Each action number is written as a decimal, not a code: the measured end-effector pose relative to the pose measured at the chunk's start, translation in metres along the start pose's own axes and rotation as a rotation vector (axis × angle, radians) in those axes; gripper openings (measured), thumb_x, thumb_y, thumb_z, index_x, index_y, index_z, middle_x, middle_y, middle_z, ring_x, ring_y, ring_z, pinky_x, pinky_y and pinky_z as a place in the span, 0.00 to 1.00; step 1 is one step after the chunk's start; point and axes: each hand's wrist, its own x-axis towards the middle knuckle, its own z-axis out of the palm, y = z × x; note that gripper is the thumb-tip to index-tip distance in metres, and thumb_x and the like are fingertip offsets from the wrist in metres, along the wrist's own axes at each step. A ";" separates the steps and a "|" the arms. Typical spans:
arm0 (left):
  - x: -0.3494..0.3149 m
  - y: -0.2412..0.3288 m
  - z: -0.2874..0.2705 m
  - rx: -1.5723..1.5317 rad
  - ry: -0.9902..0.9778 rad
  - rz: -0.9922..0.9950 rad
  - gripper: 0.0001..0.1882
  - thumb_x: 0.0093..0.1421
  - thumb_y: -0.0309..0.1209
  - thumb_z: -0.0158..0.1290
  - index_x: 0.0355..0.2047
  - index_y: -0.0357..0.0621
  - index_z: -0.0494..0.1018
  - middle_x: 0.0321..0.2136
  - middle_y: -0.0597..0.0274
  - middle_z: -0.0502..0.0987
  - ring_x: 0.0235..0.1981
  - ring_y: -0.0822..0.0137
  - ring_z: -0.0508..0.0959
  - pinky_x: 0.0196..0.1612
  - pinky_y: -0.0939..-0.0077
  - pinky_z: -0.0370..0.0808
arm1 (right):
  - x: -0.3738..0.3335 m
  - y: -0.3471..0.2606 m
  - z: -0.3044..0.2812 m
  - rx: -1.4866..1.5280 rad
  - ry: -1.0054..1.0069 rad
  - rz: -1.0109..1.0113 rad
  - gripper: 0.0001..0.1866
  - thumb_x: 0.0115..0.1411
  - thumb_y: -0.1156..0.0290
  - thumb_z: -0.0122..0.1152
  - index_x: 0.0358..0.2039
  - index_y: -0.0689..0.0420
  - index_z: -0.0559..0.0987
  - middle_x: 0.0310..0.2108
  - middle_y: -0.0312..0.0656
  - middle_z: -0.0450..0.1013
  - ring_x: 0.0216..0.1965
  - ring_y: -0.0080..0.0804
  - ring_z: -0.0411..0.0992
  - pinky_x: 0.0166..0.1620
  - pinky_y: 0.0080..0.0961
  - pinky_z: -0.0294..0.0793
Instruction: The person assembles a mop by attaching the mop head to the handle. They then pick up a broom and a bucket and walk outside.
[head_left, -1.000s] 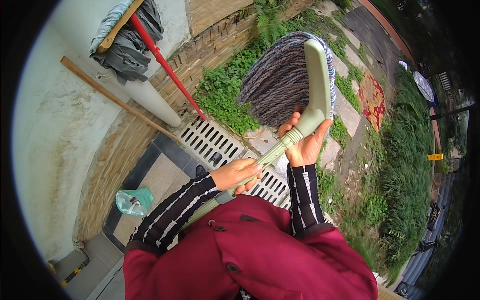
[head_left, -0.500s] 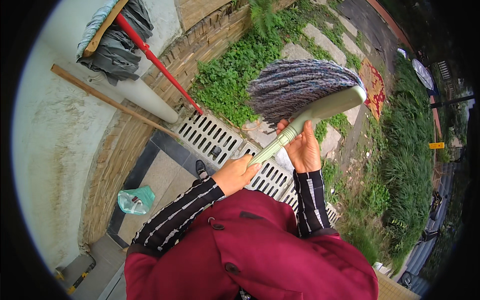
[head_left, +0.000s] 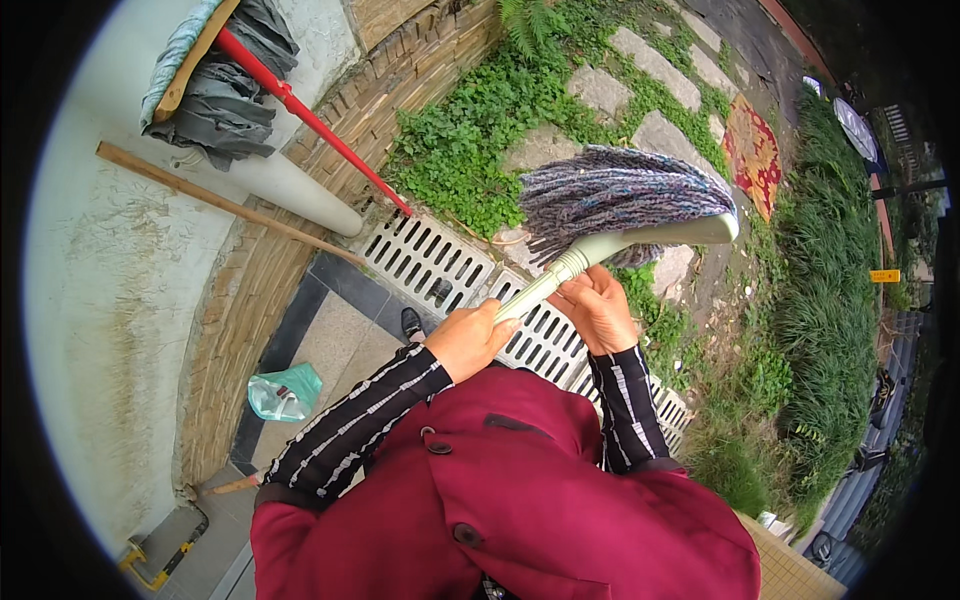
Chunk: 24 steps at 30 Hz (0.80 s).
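Observation:
A mop head (head_left: 630, 195) with grey, blue and purplish yarn strands hangs out in front of me over the drain and greenery. Its pale green plastic clamp narrows into a ribbed socket that points back toward my body. My left hand (head_left: 466, 340) is wrapped round the lower end of that socket. Just beyond it, my right hand (head_left: 598, 310) is closed at the socket's neck from the right, with fingers curled and pressed together against its underside. Part of the right fingertips is hidden behind the plastic.
A white slotted drain grate (head_left: 430, 260) runs below my hands. At left, a red pole (head_left: 320, 125), a wooden stick (head_left: 220, 200) and a grey mop (head_left: 225, 100) lean by the wall. A green plastic bag (head_left: 285, 392) and a yellow-handled tool (head_left: 160, 570) lie on the paving.
The mop head has tipped downward and turned, its clamp now edge-on and strands drooping below it. My right thumb has left the clamp's upper side, and the right fingers have curled in.

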 end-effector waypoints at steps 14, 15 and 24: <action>0.001 0.008 0.001 0.117 0.057 0.050 0.15 0.63 0.39 0.46 0.32 0.36 0.61 0.17 0.42 0.71 0.24 0.40 0.74 0.24 0.54 0.67 | -0.003 0.001 0.006 -0.019 0.078 -0.066 0.17 0.55 0.80 0.52 0.46 0.65 0.65 0.45 0.46 0.69 0.50 0.35 0.68 0.53 0.37 0.68; 0.001 0.009 0.001 0.119 0.042 0.059 0.16 0.63 0.39 0.46 0.32 0.36 0.61 0.17 0.42 0.71 0.24 0.40 0.74 0.24 0.54 0.67 | -0.004 0.002 0.007 -0.027 0.091 -0.076 0.17 0.55 0.79 0.51 0.47 0.65 0.65 0.46 0.46 0.69 0.50 0.36 0.68 0.53 0.37 0.68; 0.003 0.012 0.003 0.134 0.065 0.057 0.16 0.63 0.39 0.46 0.32 0.36 0.62 0.17 0.41 0.71 0.24 0.40 0.74 0.23 0.54 0.67 | 0.002 0.011 0.006 -0.177 0.146 -0.212 0.17 0.56 0.82 0.47 0.48 0.65 0.64 0.41 0.44 0.72 0.43 0.31 0.73 0.46 0.25 0.74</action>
